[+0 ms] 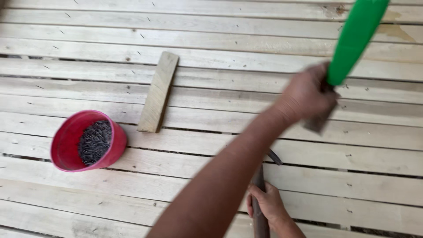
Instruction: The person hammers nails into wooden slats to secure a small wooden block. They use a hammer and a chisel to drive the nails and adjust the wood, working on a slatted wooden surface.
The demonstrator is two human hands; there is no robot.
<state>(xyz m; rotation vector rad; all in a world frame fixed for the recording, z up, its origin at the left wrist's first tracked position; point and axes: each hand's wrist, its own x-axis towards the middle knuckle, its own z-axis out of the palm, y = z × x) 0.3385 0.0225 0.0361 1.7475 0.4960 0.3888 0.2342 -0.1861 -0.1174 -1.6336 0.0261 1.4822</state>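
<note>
Left hand (306, 94) was closed on a green bat-shaped object (356, 37); right hand (269, 205) gripped a hammer handle (259, 198); red tub of nails (86, 141) sat well left on the planks (220, 53).

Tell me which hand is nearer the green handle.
Left. The left hand grips the green handle at its lower end; the right hand is well below, closed on a hammer.
</note>
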